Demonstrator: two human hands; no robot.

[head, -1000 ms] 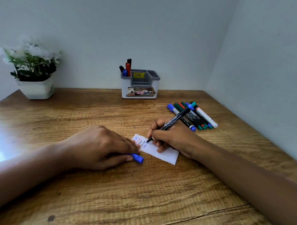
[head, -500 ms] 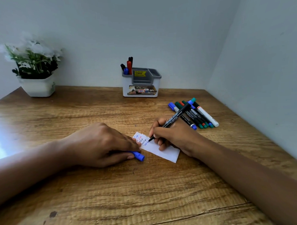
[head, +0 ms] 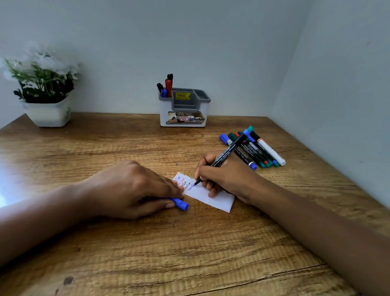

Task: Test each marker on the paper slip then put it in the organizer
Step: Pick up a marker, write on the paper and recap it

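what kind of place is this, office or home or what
Probably a home or office desk nook: a wooden desk set into a wall corner, an organizer holding markers, and a potted plant with white flowers.

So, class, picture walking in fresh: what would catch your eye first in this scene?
At the centre, the right hand grips a black marker, its tip on the white paper slip, while the left hand presses on the slip and holds a blue cap. A cluster of markers lies to the right, and a white organizer stands by the back wall.
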